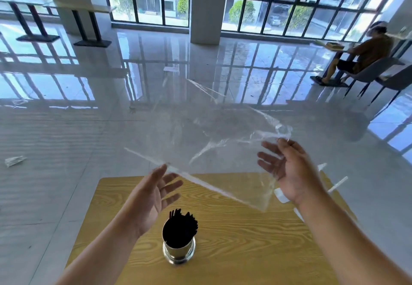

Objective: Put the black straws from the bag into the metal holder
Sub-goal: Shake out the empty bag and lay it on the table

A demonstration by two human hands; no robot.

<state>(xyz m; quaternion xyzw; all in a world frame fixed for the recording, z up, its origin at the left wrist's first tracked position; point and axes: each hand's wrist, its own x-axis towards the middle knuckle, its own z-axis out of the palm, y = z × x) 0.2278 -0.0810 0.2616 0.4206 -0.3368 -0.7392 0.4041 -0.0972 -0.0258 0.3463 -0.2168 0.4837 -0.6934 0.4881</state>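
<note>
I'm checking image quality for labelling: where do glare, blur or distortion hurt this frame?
Head view: window glare streaks the glossy floor; wide-angle bending curves the window frames; the clear bag is nearly invisible; the left hand is motion-blurred; the black straws stay sharp.

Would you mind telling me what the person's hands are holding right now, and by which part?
The right hand pinches the empty clear plastic bag at its upper right corner. The left hand is open beneath the bag's edge, gripping nothing.

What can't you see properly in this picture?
- Head view: the lower parts of the black straws are hidden inside the metal holder.
- The white pieces on the table are partly covered by the right hand and the motion-blurred clear bag.
</note>
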